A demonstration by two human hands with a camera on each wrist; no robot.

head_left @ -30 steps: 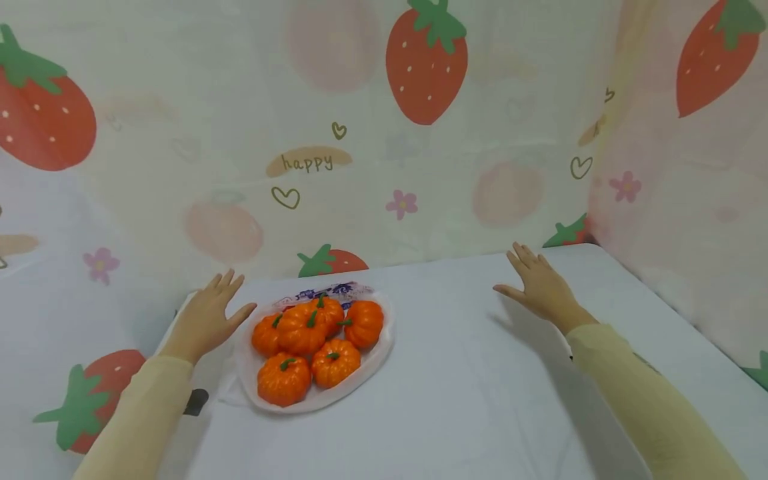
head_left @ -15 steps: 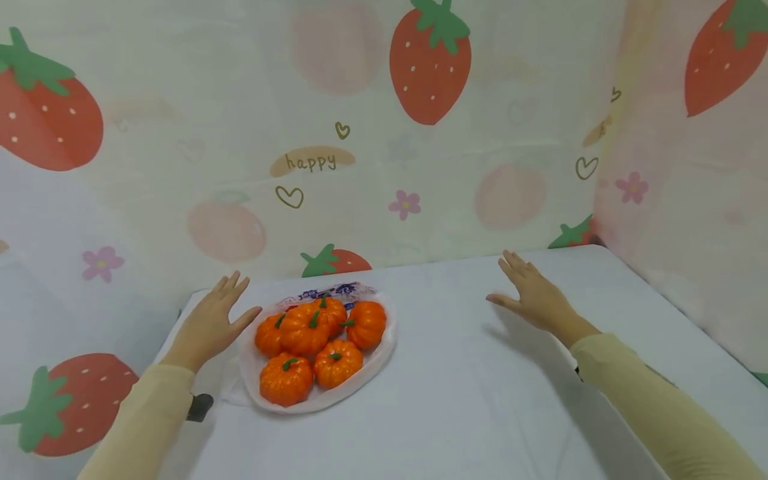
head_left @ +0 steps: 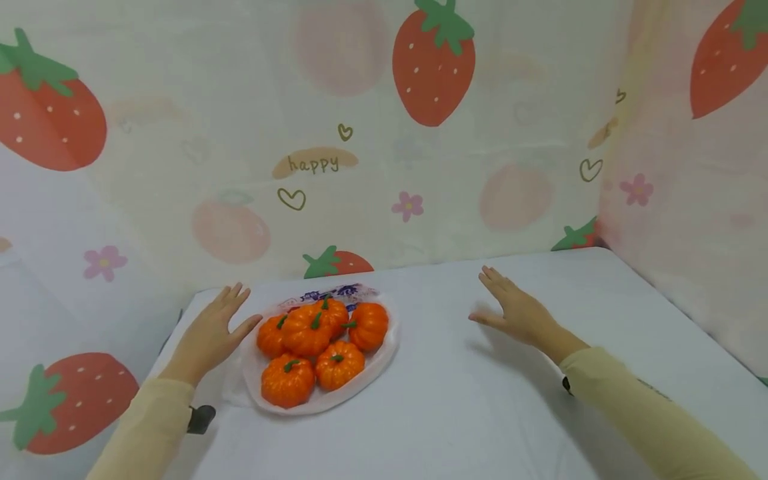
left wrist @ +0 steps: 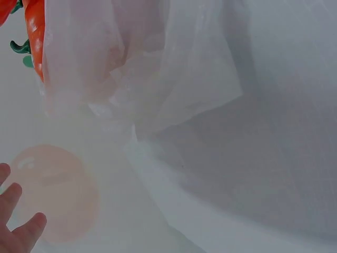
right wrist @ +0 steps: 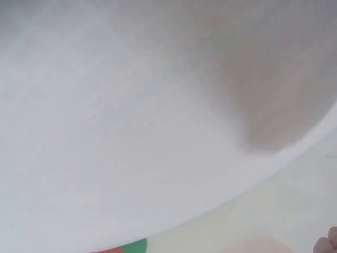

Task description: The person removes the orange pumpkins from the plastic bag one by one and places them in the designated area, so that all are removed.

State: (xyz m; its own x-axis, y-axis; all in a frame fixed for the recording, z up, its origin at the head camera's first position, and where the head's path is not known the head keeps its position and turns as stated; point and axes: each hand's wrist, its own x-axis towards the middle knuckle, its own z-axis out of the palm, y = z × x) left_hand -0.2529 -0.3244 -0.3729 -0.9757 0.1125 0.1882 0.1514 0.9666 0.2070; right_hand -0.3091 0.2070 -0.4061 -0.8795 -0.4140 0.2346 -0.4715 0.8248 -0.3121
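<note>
The left hand (head_left: 210, 333) hovered beside the tray (head_left: 354, 390) of orange pumpkins (head_left: 307, 331), near the left edge of the table (head_left: 444, 373); wide open room separated tray from right hand (head_left: 522, 315), both straight-fingered, thumbs out

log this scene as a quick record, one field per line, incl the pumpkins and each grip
pumpkins: six visible, orange, green stems, grouped in the bag
bag: white plastic, open at the top, coloured print at the back edge
left grip: fingers extended, holding nothing, at the bag's left side
right grip: fingers extended, holding nothing, above the table, apart from the bag
table: white covering
backdrop: pale, strawberry print, word "happy"
</note>
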